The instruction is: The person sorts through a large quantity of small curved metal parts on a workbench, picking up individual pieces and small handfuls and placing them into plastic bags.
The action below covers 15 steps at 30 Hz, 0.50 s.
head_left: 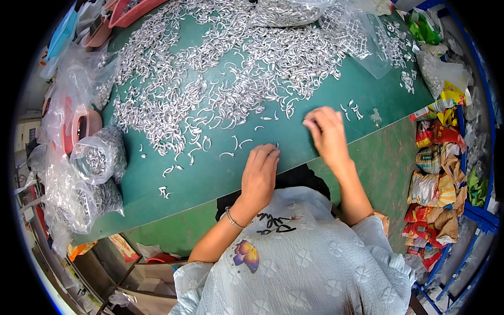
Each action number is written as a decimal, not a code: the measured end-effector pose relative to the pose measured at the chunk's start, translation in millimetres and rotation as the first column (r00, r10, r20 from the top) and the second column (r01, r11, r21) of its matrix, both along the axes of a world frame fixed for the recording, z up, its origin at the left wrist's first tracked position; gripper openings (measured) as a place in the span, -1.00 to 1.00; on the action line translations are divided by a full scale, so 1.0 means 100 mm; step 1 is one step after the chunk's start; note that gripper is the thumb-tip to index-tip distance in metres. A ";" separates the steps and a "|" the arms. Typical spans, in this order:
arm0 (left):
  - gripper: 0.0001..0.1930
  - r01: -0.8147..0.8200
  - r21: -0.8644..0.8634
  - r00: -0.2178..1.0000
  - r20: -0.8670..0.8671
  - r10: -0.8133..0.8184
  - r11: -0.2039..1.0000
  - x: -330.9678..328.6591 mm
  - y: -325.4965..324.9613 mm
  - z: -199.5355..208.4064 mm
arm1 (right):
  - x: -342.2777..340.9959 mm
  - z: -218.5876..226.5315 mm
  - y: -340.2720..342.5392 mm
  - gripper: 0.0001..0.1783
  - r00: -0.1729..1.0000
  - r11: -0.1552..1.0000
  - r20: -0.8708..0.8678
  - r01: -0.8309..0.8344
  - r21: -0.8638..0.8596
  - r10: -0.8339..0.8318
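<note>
A large spread of small curved silver pieces (226, 100) covers much of the green tabletop (205, 181). My left hand (260, 176) is at the near edge of the table, its fingers bent together, and a bit of a silver piece shows at the fingertips. To its right, my right hand (329, 137) is above the table with fingers curled in and thumb against them. Whatever it may hold is hidden. A few loose pieces (239, 142) lie just beyond my left hand, and a small group (354, 111) lies right of my right hand.
Clear plastic bags (97, 157) filled with silver pieces line the left side, beside a pink container (86, 123). Another full bag (286, 13) lies on the far side. Stacked packages (430, 184) fill a blue rack (480, 218) at the right.
</note>
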<state>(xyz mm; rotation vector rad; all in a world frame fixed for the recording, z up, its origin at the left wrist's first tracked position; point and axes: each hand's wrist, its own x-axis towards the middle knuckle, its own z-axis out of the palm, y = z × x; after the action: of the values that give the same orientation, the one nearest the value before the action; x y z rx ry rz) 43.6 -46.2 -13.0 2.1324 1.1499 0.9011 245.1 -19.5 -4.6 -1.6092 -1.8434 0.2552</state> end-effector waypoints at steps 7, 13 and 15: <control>-0.77 -0.015 0.035 1.000 -0.022 0.016 0.999 -0.06 -0.03 -0.02 | 0.24 0.05 0.05 -0.87 0.878 0.929 0.303 0.345 0.135 -0.371; -0.63 0.017 0.003 0.997 -0.072 -0.017 1.000 -0.02 -0.01 0.00 | -0.31 -0.06 0.19 -0.84 0.974 0.988 0.171 0.151 0.021 -0.152; -0.58 0.036 -0.005 0.988 -0.150 -0.037 0.999 -0.01 0.01 0.05 | -0.27 -0.02 0.12 -0.86 0.973 0.989 0.182 0.146 -0.001 -0.143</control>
<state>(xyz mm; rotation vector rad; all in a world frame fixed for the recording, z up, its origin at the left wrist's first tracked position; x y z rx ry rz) 42.9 -44.9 -7.5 2.2435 1.1793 0.7334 218.0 -7.6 -7.0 -1.8190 -1.8490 0.0587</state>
